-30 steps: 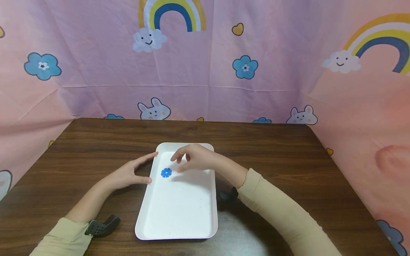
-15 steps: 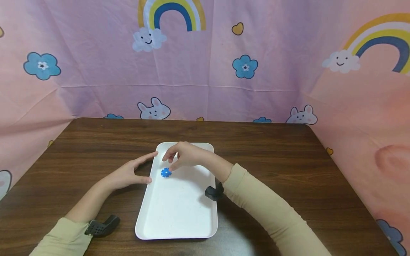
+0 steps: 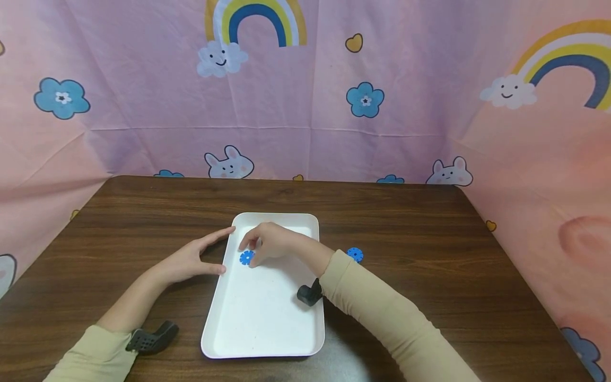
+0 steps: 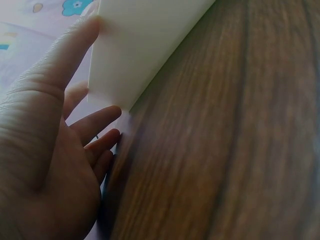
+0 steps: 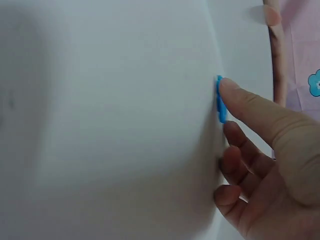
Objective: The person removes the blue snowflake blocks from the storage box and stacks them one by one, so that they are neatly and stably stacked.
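A blue notched plastic disc (image 3: 246, 258) lies flat in the white tray (image 3: 267, 318), near its left side. My right hand (image 3: 273, 241) reaches over the tray, thumb and index finger pinching the disc by its opposite edges. From the right wrist view, the disc (image 5: 222, 102) appears edge-on between thumb and index fingertip, with the other fingers curled beside it. My left hand (image 3: 191, 259) rests against the tray's left rim, thumb and fingers spread. Up close in the left wrist view, that hand (image 4: 55, 145) touches the tray wall (image 4: 140, 45) with its fingertips.
A second blue notched disc (image 3: 355, 254) lies on the brown wooden table (image 3: 406, 223) right of the tray, beside the right sleeve. Black wrist devices sit on both arms. A patterned pink cloth (image 3: 305, 106) hangs behind the table.
My right hand has moved left and down onto the disc in the tray. Its forearm's shift has uncovered the second disc on the table. The left hand stays put.
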`<action>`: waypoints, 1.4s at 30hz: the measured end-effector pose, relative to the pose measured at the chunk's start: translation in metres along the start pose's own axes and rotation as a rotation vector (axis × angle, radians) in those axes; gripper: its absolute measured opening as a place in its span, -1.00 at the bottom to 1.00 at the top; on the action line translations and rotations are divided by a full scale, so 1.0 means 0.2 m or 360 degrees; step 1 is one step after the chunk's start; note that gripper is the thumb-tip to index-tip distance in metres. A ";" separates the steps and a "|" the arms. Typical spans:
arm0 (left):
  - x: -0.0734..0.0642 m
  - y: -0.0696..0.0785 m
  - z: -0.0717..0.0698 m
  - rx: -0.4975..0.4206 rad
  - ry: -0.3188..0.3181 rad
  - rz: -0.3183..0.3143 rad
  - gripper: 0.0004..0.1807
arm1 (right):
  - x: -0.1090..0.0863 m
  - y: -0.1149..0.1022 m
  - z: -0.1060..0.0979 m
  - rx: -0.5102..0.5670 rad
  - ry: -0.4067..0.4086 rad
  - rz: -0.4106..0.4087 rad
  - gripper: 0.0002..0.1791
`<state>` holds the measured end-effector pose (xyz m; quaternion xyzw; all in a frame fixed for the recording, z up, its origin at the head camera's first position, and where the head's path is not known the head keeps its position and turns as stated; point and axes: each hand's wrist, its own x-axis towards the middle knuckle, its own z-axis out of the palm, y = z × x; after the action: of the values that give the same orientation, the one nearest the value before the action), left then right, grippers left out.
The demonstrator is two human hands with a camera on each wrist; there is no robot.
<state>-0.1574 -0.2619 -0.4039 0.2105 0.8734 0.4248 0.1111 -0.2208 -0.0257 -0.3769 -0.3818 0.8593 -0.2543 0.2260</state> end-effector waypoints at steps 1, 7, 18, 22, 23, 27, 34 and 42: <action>0.00 0.00 0.00 0.0002 -0.0001 0.0002 -0.09 | 0.00 0.00 0.01 -0.0018 0.0002 -0.0006 -0.63; 0.00 -0.02 0.00 -0.0024 0.0005 0.0002 -0.10 | 0.02 0.01 0.02 -0.0077 0.0024 -0.0009 -0.64; 0.00 -0.02 0.00 -0.0024 0.0006 0.0003 -0.07 | 0.01 0.01 0.03 -0.0057 0.0042 -0.0012 -0.72; 0.00 -0.03 0.00 -0.0031 0.0008 0.0013 -0.08 | 0.01 0.01 0.04 -0.0091 0.0070 -0.0016 -0.74; 0.00 -0.03 0.00 -0.0031 0.0009 0.0012 -0.08 | 0.02 0.01 0.05 -0.0111 0.0077 -0.0018 -0.74; 0.00 -0.03 0.00 -0.0016 0.0007 0.0028 -0.09 | 0.02 -0.01 0.07 -0.0210 0.0096 -0.0030 -0.72; -0.01 -0.02 0.00 0.0005 0.0008 0.0022 -0.09 | 0.01 -0.03 0.07 -0.0348 0.0118 -0.0100 -0.68; 0.00 -0.02 0.00 0.0007 0.0011 0.0006 -0.08 | -0.03 -0.04 0.03 -0.0250 0.0215 -0.0164 -0.70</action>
<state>-0.1575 -0.2640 -0.4064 0.2110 0.8744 0.4237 0.1067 -0.2101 -0.0272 -0.3749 -0.4240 0.8692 -0.2226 0.1236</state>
